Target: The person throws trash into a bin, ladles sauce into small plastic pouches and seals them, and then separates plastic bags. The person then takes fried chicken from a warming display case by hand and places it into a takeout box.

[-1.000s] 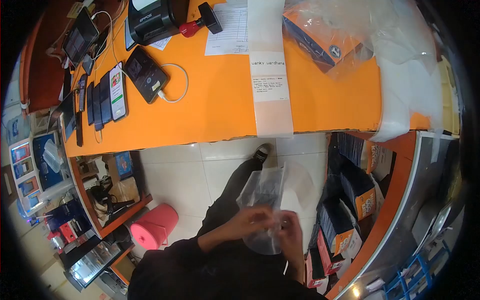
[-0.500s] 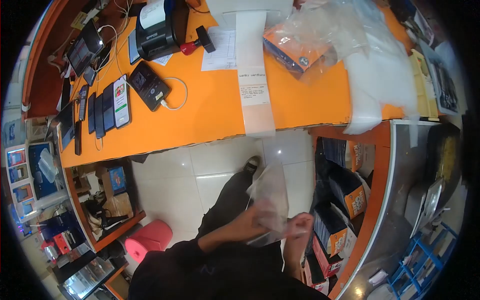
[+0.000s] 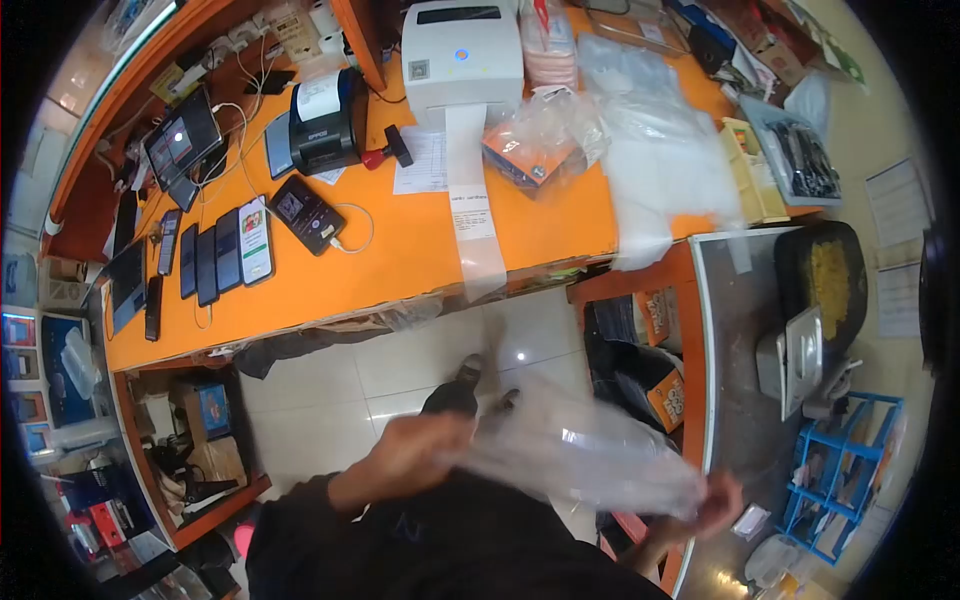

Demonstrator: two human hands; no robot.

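A clear plastic bag (image 3: pixel 580 450) is stretched between my two hands, in front of my body and below the desk edge. My left hand (image 3: pixel 415 455) is closed on one end of it. At the other end, my right hand (image 3: pixel 708 505) grips the bag, slightly lower and far to the right. The bag and both hands are smeared by motion, so single fingers are hard to make out. Nothing solid shows inside the bag.
On the orange desk (image 3: pixel 400 260) stand a white label printer (image 3: pixel 462 65) with a printed label strip (image 3: pixel 470 225), a black receipt printer (image 3: pixel 328 130), several phones (image 3: pixel 256 240), a bagged orange box (image 3: pixel 530 160) and clear plastic sheets (image 3: pixel 660 150). Shelves with packages (image 3: pixel 660 395) lie right.
My hands have moved apart, the left one leftward and the right one rightward and down, spreading the plastic bag between them. The view has tilted up, showing more of the desk.
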